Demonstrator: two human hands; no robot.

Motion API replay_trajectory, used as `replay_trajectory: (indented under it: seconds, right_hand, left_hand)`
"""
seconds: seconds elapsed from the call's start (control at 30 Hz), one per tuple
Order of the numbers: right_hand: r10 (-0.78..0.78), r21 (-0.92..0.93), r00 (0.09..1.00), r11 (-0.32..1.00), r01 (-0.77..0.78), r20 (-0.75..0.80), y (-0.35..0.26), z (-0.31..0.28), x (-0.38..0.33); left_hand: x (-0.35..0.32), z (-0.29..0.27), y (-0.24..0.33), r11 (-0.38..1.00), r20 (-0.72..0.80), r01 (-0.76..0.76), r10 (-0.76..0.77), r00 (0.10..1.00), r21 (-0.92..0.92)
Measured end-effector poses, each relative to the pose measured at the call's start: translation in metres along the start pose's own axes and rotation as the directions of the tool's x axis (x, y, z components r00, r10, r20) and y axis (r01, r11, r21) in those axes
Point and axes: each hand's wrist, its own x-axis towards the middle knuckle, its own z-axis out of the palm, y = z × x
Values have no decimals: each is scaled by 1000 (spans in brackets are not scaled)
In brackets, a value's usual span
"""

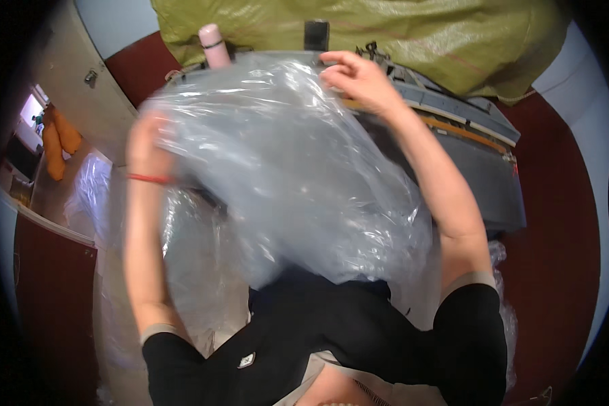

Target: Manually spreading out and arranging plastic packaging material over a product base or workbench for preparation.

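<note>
A large clear plastic sheet, possibly a bag, spreads in front of my body and over part of a grey machine bench; its lower end hangs against my dark shirt. My left hand, with a red band at the wrist, is at the sheet's left edge. Motion smears its fingers, so their grip cannot be made out. Beside the sheet's upper right edge is my right hand, its fingers apart and loosely bent, with nothing visibly gripped.
A pink bottle and a dark upright object stand at the back. The long grey machine extends right. Behind it hangs a yellow-green tarp. More clear plastic lies at lower left, near an open door.
</note>
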Motion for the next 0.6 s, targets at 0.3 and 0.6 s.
replay_trajectory:
  seconds: [0.3, 0.6]
  right_hand:
    - [449, -305, 717, 893, -332, 534, 50, -41, -203]
    - [316, -741, 895, 671, 24, 316, 206, 37, -306]
  left_hand:
    - [-36, -489, -137, 884, -632, 408, -453, 629, -228]
    - [-100, -399, -104, 800, -663, 457, -588, 463, -390]
